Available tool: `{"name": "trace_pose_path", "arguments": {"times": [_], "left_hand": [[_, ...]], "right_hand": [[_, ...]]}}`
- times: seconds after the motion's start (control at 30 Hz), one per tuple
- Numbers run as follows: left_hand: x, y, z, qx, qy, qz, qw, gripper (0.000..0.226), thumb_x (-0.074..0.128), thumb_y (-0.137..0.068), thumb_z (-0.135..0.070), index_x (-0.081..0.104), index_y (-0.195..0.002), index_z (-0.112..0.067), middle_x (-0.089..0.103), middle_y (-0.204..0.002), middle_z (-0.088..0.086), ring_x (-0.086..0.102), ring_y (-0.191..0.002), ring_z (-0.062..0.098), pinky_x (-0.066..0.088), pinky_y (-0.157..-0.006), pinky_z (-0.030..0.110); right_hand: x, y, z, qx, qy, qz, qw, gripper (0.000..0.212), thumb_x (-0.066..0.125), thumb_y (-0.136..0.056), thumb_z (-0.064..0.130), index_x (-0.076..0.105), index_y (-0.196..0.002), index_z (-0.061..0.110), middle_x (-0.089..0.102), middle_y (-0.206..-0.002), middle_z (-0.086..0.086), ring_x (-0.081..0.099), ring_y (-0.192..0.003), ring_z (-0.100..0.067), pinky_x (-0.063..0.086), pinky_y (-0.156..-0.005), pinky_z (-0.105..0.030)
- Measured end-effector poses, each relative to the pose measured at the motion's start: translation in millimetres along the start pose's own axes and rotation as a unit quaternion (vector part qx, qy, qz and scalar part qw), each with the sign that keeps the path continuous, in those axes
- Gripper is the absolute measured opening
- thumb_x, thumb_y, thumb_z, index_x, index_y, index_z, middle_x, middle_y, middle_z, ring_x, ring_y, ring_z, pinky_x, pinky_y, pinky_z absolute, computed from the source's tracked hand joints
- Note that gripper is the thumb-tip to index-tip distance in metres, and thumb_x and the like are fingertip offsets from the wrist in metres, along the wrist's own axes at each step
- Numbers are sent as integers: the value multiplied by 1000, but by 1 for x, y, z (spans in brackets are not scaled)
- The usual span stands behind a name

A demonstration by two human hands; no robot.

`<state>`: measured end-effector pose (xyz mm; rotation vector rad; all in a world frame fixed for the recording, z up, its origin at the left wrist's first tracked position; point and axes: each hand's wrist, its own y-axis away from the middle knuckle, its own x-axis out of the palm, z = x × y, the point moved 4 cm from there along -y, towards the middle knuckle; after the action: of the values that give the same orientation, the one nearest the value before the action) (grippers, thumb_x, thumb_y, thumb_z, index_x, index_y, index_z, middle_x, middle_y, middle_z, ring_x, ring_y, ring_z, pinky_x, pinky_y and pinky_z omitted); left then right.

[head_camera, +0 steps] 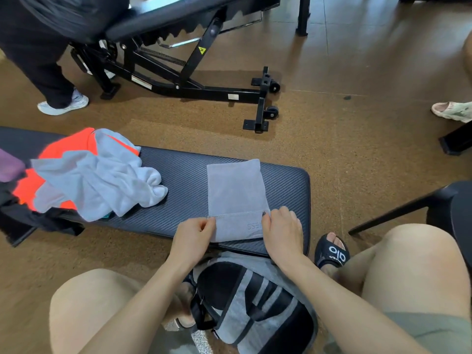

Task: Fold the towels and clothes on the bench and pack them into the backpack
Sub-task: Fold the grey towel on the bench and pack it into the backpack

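A grey towel [236, 192] lies folded into a narrow strip across the right part of the black bench [184, 180]. My left hand [194, 232] pinches its near left corner and my right hand [282, 229] grips its near right edge. On the bench's left part sits a heap with a pale grey towel [102, 180] over an orange garment [74, 146] and a black garment [46, 221]. A grey and black backpack [252, 302] stands on the floor between my knees, below the bench edge.
A black adjustable gym bench frame [194, 83] stands on the brown floor beyond. A person's leg and white shoe [63, 104] are at the far left. Another foot in a pale sandal [452, 111] is at the right. A black chair [434, 203] is close on my right.
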<state>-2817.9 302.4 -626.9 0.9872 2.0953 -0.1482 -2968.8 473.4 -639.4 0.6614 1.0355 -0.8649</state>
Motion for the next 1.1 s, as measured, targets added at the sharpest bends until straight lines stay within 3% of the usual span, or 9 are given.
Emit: {"name": "trace_pose_path", "arguments": {"times": [0.23,0.4,0.5,0.7,0.8,0.93,1.03,1.1], "left_hand": [[3,2,-9,-6,-103,-42,994,56,47,-99,-41,34,-50,-18,38,-43,-2,39,-46,19,34,-51,35],[6,3,-19,-17,-132,-52,990,54,46,-102,-36,38,-52,-17,46,-51,-1,47,-55,26,47,-60,40],[8,6,-23,-12,-127,-70,989,49,46,-103,-32,38,-58,-14,48,-60,2,48,-61,28,46,-63,43],[9,6,-23,42,-187,-67,979,21,43,-106,-29,44,-93,-13,51,-88,1,54,-72,27,48,-62,44],[10,3,-33,122,-280,-81,949,8,54,-97,-18,49,-99,-12,47,-98,6,49,-78,28,40,-57,38],[13,-3,-42,318,-365,-42,874,19,68,-76,-6,61,-92,-14,59,-97,5,56,-87,27,41,-70,36],[13,-11,-38,329,-363,18,872,12,64,-88,-7,61,-98,-14,60,-100,3,59,-88,25,47,-72,37],[9,-13,-34,342,-361,38,867,9,55,-97,-11,60,-103,-16,60,-105,1,59,-93,23,47,-78,35]], "right_hand": [[-2,1,-1,-34,16,-9,999,35,42,-106,30,64,-93,6,53,-99,-9,53,-93,-28,41,-84,-41],[-12,2,5,-53,6,-42,998,16,56,-101,22,55,-98,6,51,-96,-12,55,-79,-31,45,-69,-43],[-16,2,7,-95,24,-50,994,10,64,-95,12,58,-98,4,50,-90,-13,51,-65,-31,40,-56,-40],[-18,-4,10,-154,52,-30,986,14,64,-88,2,55,-96,9,40,-90,-5,38,-73,-23,31,-61,-35],[-22,-4,19,-221,111,-34,968,25,71,-73,-7,58,-86,9,47,-87,-7,39,-74,-24,32,-64,-34],[-27,-6,20,-280,139,-43,949,21,74,-71,-4,62,-80,11,55,-81,-6,52,-72,-28,42,-65,-36],[-27,-5,11,-327,103,-32,939,9,62,-85,7,63,-92,10,57,-90,-5,53,-82,-27,46,-77,-38],[-28,0,5,-355,74,4,932,24,51,-90,19,61,-111,11,55,-99,-2,52,-91,-26,43,-88,-40]]}}
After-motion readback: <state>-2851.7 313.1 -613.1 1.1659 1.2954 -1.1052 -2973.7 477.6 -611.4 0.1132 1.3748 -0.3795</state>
